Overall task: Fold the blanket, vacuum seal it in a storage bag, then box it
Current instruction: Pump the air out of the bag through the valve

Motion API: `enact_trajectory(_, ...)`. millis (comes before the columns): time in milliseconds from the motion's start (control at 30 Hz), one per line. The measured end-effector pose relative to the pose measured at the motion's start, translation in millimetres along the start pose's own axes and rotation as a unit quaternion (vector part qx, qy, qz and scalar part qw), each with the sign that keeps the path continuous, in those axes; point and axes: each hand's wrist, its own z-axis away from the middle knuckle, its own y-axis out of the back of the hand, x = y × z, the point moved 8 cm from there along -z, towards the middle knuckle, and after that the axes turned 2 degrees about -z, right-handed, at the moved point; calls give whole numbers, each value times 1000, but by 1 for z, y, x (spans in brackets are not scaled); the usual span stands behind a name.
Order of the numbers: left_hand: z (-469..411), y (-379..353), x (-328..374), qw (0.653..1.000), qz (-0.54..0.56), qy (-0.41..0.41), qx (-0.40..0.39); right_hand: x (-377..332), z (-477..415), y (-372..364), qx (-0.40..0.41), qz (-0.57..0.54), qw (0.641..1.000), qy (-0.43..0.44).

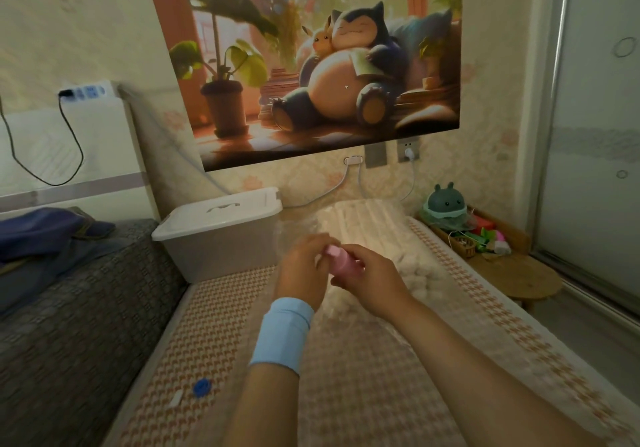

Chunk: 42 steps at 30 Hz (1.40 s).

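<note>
**Pump (341, 262) held over bag (349, 311)**

I see both hands closed on the pump: right hand (372, 282) round its body, left hand (304, 268) pinching its top. Blanket (367, 223) lies in the bag beyond the hands, long axis away from me. Box (221, 239) sits left of the bag, left hand nearer.

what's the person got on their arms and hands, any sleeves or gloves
A light blue fabric wristband wraps the left wrist, just behind the left hand. The right hand and its arm wear nothing. No sleeves, gloves, watch or rings show on either arm.
</note>
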Motion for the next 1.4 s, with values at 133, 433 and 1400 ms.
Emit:
enact_trajectory(133,-4,25,19,998,-25,-19,60,0,0,1,4,-5,1000,-1)
enact_trajectory(433,5,59,39,967,33,-54,246,6,-2,1,-15,-14,1000,-14)
enact_trajectory(1400,1,107,68,920,26,-131,367,11,-2,3,-15,-45,999,-7)
